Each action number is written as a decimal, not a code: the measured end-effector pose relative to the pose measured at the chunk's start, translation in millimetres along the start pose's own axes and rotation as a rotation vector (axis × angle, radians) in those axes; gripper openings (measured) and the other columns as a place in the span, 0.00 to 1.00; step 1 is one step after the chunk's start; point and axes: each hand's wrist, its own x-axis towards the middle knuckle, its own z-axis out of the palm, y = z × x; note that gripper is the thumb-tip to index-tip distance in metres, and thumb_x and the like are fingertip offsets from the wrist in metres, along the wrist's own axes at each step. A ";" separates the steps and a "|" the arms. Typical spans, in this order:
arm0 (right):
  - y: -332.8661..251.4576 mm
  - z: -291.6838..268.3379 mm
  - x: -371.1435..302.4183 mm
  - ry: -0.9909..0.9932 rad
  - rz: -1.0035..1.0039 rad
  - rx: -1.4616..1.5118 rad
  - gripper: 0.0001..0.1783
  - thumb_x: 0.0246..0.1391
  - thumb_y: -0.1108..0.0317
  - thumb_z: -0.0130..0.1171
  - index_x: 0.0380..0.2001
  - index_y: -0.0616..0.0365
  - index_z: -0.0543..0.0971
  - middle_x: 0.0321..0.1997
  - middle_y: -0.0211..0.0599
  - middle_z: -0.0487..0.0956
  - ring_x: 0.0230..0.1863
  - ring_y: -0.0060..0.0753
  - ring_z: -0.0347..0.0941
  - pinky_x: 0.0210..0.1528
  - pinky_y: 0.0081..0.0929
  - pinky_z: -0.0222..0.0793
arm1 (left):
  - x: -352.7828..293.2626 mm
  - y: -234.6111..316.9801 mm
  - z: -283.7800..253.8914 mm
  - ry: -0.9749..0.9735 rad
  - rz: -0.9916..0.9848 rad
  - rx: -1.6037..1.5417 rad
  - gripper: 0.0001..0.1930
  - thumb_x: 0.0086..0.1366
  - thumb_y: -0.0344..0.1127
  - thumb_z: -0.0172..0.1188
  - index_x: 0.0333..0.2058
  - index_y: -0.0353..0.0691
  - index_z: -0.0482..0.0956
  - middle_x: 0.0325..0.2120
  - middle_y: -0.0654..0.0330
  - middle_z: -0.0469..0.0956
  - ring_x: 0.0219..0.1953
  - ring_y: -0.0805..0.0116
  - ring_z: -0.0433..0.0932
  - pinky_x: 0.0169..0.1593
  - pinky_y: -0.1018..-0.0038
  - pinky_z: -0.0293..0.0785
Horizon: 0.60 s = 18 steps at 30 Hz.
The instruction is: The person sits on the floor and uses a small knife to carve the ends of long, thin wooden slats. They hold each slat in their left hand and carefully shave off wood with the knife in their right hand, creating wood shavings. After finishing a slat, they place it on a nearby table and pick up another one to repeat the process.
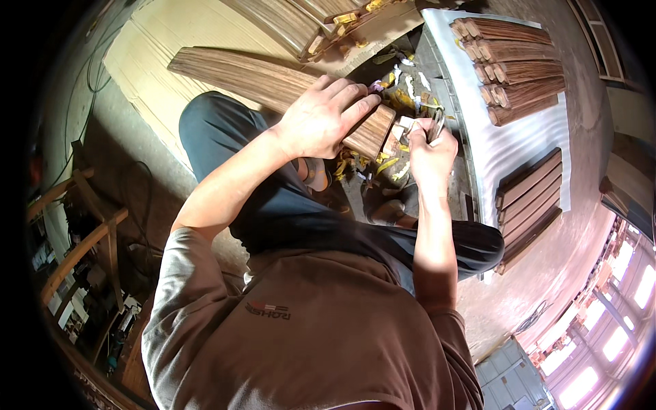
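A long brown wooden board (239, 74) with striped grain slants from the upper left to the middle, above my knees. My left hand (326, 117) is closed over it near its right end, fingers wrapped across the top face. From that end sticks out a short, paler wooden tenon (391, 145). Right beside the tenon, my right hand (434, 152) is pinched round a small shiny metal tool (438, 123), whose exact kind is partly hidden by the fingers. A whitish piece (404, 126) shows at the fingertips, touching or very near the tenon.
Yellow and white scraps (403, 99) litter the floor between my feet. More boards (287, 24) lie on cardboard (154, 75) ahead. At right, a white-covered surface (471, 147) bears stacked wooden pieces (512, 65) and several flat slats (529, 191). Wooden frames (85, 236) stand at left.
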 end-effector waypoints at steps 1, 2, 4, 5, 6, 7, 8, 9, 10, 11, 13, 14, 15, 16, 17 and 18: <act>3.9 -0.1 -1.9 0.064 -0.084 -0.127 0.04 0.57 0.79 0.58 0.32 0.66 0.81 0.23 0.30 0.80 0.24 0.20 0.72 0.29 0.21 0.67 | 0.4 1.1 0.9 0.007 -0.008 0.003 0.44 0.37 0.31 0.69 0.60 0.39 0.70 0.51 0.52 0.75 0.54 0.52 0.74 0.61 0.58 0.66; 8.0 -0.6 -3.7 0.075 -0.048 -0.085 0.04 0.56 0.79 0.58 0.31 0.66 0.81 0.23 0.31 0.80 0.24 0.21 0.73 0.30 0.21 0.68 | 1.2 2.2 1.5 0.017 -0.003 0.007 0.44 0.37 0.31 0.69 0.60 0.39 0.70 0.51 0.52 0.75 0.54 0.52 0.74 0.61 0.58 0.66; 17.8 -1.7 -6.9 0.089 0.019 -0.003 0.04 0.55 0.79 0.58 0.31 0.64 0.81 0.23 0.31 0.81 0.25 0.22 0.74 0.31 0.23 0.69 | 2.9 4.6 2.7 0.043 -0.003 0.016 0.43 0.38 0.31 0.69 0.60 0.39 0.70 0.51 0.52 0.74 0.54 0.52 0.74 0.61 0.58 0.66; 25.6 -2.9 -11.3 0.064 0.034 -0.071 0.04 0.54 0.80 0.57 0.29 0.64 0.81 0.23 0.32 0.80 0.24 0.22 0.74 0.30 0.23 0.69 | 4.7 4.6 3.5 0.063 -0.009 0.021 0.43 0.38 0.31 0.69 0.60 0.39 0.70 0.51 0.52 0.74 0.54 0.52 0.74 0.62 0.58 0.66; 29.1 -5.6 -18.7 -0.032 0.050 -0.114 0.03 0.54 0.79 0.57 0.29 0.64 0.80 0.22 0.34 0.79 0.24 0.23 0.74 0.30 0.25 0.70 | 4.6 3.4 4.3 0.078 -0.025 0.029 0.43 0.39 0.31 0.69 0.60 0.40 0.70 0.51 0.53 0.74 0.54 0.52 0.74 0.62 0.58 0.66; 21.0 -6.8 -30.3 -0.034 -0.046 -0.187 0.03 0.54 0.79 0.57 0.30 0.63 0.79 0.22 0.36 0.79 0.24 0.25 0.74 0.30 0.26 0.70 | 6.1 0.6 4.8 0.094 -0.035 0.039 0.43 0.39 0.31 0.69 0.60 0.40 0.70 0.51 0.53 0.74 0.54 0.52 0.73 0.62 0.58 0.65; 10.4 -8.6 -43.1 -0.036 -0.142 -0.259 0.02 0.54 0.78 0.57 0.30 0.63 0.79 0.22 0.38 0.78 0.23 0.27 0.75 0.30 0.27 0.70 | 8.0 -1.6 3.3 0.087 -0.047 0.043 0.43 0.39 0.31 0.69 0.60 0.40 0.70 0.51 0.53 0.74 0.55 0.53 0.73 0.62 0.58 0.65; 6.0 -13.4 -53.4 -0.070 -0.212 -0.238 0.02 0.54 0.77 0.58 0.31 0.62 0.78 0.22 0.40 0.78 0.23 0.30 0.75 0.30 0.28 0.71 | 10.3 -2.7 0.8 0.080 -0.055 0.041 0.43 0.39 0.31 0.69 0.60 0.40 0.70 0.51 0.53 0.74 0.55 0.53 0.73 0.61 0.58 0.65; 1.3 -18.1 -62.3 -0.104 -0.282 -0.217 0.02 0.53 0.77 0.58 0.32 0.62 0.78 0.22 0.41 0.77 0.22 0.33 0.76 0.30 0.29 0.71 | 11.8 -3.0 -0.8 0.074 -0.062 0.040 0.43 0.39 0.31 0.69 0.60 0.41 0.70 0.51 0.53 0.74 0.55 0.53 0.73 0.61 0.58 0.66; -6.3 -22.1 -71.2 -0.102 -0.287 -0.164 0.03 0.53 0.76 0.59 0.33 0.62 0.78 0.23 0.41 0.78 0.23 0.37 0.76 0.31 0.29 0.73 | 11.5 -2.8 -1.2 0.063 -0.057 0.072 0.42 0.40 0.32 0.70 0.60 0.41 0.70 0.51 0.54 0.73 0.54 0.53 0.73 0.61 0.58 0.66; -24.5 -33.0 -79.5 -0.146 -0.319 -0.110 0.03 0.57 0.75 0.59 0.33 0.62 0.78 0.25 0.38 0.79 0.23 0.33 0.76 0.29 0.28 0.72 | 11.9 -2.6 1.3 0.062 -0.059 0.071 0.42 0.41 0.33 0.70 0.60 0.41 0.70 0.50 0.54 0.74 0.54 0.53 0.73 0.60 0.58 0.66; -29.5 -38.7 -84.9 -0.186 -0.303 -0.052 0.03 0.58 0.74 0.59 0.33 0.63 0.78 0.25 0.37 0.79 0.22 0.30 0.76 0.28 0.26 0.71 | 12.6 -3.5 3.3 0.062 -0.058 0.070 0.41 0.41 0.33 0.70 0.60 0.41 0.70 0.50 0.54 0.74 0.53 0.53 0.73 0.60 0.58 0.66; -40.6 -45.4 -89.0 -0.207 -0.230 0.170 0.05 0.59 0.72 0.59 0.33 0.64 0.78 0.26 0.37 0.79 0.22 0.26 0.74 0.26 0.24 0.69 | 13.6 -5.3 6.4 0.068 -0.055 0.062 0.41 0.41 0.33 0.70 0.60 0.41 0.70 0.49 0.54 0.74 0.53 0.53 0.74 0.60 0.58 0.67; -52.3 -52.4 -91.4 -0.234 -0.160 0.397 0.07 0.60 0.71 0.60 0.33 0.65 0.78 0.26 0.36 0.79 0.22 0.22 0.73 0.24 0.22 0.67 | 15.5 -8.7 8.1 0.074 -0.057 0.064 0.41 0.41 0.33 0.70 0.60 0.41 0.70 0.49 0.53 0.74 0.53 0.52 0.74 0.60 0.58 0.67; -58.2 -60.8 -96.5 -0.097 -0.250 0.284 0.07 0.62 0.71 0.60 0.33 0.67 0.78 0.27 0.38 0.79 0.22 0.18 0.71 0.22 0.18 0.64 | 16.2 -11.6 9.1 0.081 -0.059 0.065 0.41 0.41 0.34 0.70 0.59 0.41 0.70 0.49 0.53 0.74 0.53 0.52 0.74 0.60 0.58 0.67; -64.2 -68.4 -98.0 -0.027 -0.266 0.506 0.06 0.62 0.75 0.57 0.36 0.68 0.80 0.29 0.40 0.80 0.23 0.19 0.72 0.24 0.18 0.67 | 15.8 -12.7 10.7 0.078 -0.065 0.058 0.41 0.41 0.34 0.70 0.59 0.41 0.70 0.48 0.53 0.74 0.52 0.52 0.74 0.60 0.58 0.67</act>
